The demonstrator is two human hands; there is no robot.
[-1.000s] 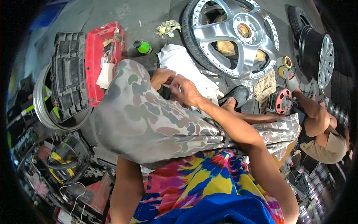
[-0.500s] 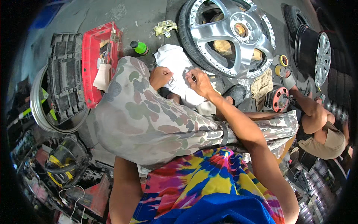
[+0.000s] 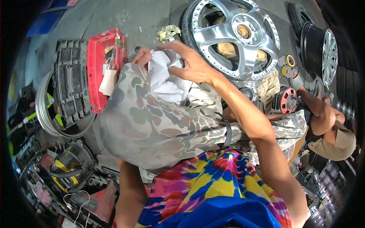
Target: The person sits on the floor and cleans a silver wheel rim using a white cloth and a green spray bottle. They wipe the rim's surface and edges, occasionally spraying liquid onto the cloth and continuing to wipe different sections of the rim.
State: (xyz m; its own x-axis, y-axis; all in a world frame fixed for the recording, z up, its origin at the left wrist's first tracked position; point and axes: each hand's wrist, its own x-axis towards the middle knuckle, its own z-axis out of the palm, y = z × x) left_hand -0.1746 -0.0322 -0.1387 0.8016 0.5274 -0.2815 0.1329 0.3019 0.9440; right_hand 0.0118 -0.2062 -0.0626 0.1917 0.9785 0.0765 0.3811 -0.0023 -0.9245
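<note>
A white cloth (image 3: 164, 78) is raised in loose folds over my camouflage-covered knees. At its far left corner, the fingers of my left hand (image 3: 142, 57) are curled closed on the fabric. My right hand (image 3: 194, 65) lies over the cloth's right side, its thumb spread wide from the fingers. Those fingertips are smeared by motion near the cloth's far edge. Just beyond my left hand, only the dark cap (image 3: 137, 49) of a bottle shows. A large polished wheel rim (image 3: 249, 49) with a tire lies on the floor beyond my right hand.
A red toolbox (image 3: 91, 70) holding tools stands at left, beside a black plastic panel (image 3: 71, 81). A crumpled yellowish cloth (image 3: 169, 33) lies ahead. At right are tape rolls (image 3: 286, 71), a red-and-black round tool (image 3: 286, 100), another wheel (image 3: 327, 57) and a seated person's leg (image 3: 319, 106).
Both hands have moved away from me and leftward, lifting and bunching the white cloth. The green bottle is now mostly hidden. My right hand's fingers have spread from a pinch.
</note>
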